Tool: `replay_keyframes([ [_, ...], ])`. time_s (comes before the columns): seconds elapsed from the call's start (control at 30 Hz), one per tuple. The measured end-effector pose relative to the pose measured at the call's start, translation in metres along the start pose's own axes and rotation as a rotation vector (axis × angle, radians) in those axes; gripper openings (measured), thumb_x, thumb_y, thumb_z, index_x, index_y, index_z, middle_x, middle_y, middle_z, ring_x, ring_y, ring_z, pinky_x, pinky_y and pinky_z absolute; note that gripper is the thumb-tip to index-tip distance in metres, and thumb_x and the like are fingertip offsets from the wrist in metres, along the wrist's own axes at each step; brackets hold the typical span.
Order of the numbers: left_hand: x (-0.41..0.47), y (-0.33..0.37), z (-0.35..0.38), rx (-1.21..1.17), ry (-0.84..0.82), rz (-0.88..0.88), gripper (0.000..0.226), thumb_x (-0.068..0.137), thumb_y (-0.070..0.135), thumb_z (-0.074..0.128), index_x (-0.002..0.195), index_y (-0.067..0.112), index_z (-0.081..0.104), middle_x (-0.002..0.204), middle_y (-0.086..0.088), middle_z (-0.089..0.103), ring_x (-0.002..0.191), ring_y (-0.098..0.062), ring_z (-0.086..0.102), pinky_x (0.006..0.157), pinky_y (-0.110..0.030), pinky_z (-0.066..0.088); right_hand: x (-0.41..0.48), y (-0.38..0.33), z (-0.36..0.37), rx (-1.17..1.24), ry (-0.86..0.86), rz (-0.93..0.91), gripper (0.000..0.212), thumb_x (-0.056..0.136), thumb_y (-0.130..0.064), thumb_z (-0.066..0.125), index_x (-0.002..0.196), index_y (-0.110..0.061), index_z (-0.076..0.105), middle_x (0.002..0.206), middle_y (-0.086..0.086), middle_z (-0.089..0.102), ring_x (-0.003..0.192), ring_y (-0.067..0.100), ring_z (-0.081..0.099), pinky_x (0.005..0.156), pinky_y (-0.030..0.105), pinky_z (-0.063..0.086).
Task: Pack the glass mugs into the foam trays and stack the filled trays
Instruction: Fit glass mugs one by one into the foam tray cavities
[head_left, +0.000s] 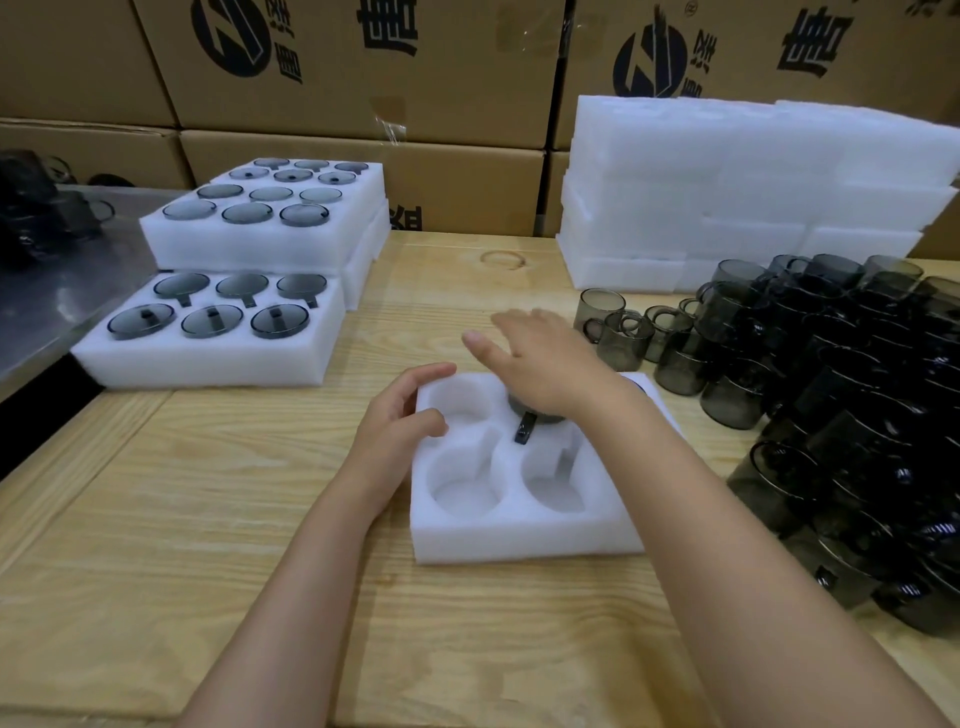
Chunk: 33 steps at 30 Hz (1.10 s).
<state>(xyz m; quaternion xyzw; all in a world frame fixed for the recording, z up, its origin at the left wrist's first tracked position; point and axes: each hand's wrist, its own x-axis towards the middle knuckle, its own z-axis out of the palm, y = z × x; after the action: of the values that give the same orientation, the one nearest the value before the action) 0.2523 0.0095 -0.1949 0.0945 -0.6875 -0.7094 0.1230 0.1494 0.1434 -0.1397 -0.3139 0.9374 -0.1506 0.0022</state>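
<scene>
A person's right hand (545, 364) lies flat over a smoked-glass mug (523, 431) at the centre of the frame. Its fingers are straight and spread, apparently pressing the mug down into a far-row pocket of the foam tray (519, 540) on the tabletop (208, 519). Only the mug's dark edge and its handle, lying in a cut notch, show beneath the palm. The left hand (400, 415) curls its fingers round the tray's upper-left corner, thumb on top, likely to stop the light foam sliding under the push. Three pockets in view stand empty, and the forearm hides the tray's right side. Loose mugs (831, 389), grey-tinted, translucent and straight-sided with loop handles, crowd the right of the frame, close at hand. Filled trays (208, 358) sit stacked at upper left, with blank foam (727, 197) piled at upper right.
</scene>
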Motion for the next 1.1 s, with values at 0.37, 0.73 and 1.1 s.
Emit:
replay_keyframes([
  [0.37, 0.002, -0.004, 0.001, -0.077, 0.018, 0.014, 0.061, 0.056, 0.007, 0.053, 0.114, 0.023, 0.06, 0.114, -0.006, 0.063, 0.099, -0.021, 0.061, 0.081, -0.037, 0.05, 0.003, 0.004, 0.027, -0.099, -0.089, 0.04, 0.062, 0.093, -0.064, 0.017, 0.127, -0.024, 0.051, 0.119, 0.0, 0.06, 0.114, 0.024, 0.047, 0.084, 0.037, 0.025],
  [0.73, 0.004, -0.005, -0.001, -0.103, 0.042, 0.0, 0.063, 0.052, 0.004, 0.053, 0.111, 0.024, 0.063, 0.111, 0.004, 0.067, 0.101, -0.019, 0.063, 0.082, -0.034, 0.052, 0.028, 0.058, -0.023, 0.004, 0.335, 0.425, 0.031, 0.09, -0.037, 0.042, 0.094, -0.008, 0.054, 0.104, 0.012, 0.059, 0.106, 0.037, 0.051, 0.081, 0.039, 0.042],
  [1.1, 0.003, -0.005, -0.002, -0.089, 0.04, 0.013, 0.064, 0.051, 0.004, 0.051, 0.112, 0.019, 0.064, 0.108, 0.003, 0.068, 0.1, -0.02, 0.063, 0.084, -0.04, 0.051, 0.03, 0.079, -0.011, -0.035, 0.117, 0.518, 0.009, 0.089, -0.011, 0.051, 0.083, -0.005, 0.049, 0.09, 0.013, 0.049, 0.08, 0.029, 0.046, 0.062, 0.03, 0.035],
])
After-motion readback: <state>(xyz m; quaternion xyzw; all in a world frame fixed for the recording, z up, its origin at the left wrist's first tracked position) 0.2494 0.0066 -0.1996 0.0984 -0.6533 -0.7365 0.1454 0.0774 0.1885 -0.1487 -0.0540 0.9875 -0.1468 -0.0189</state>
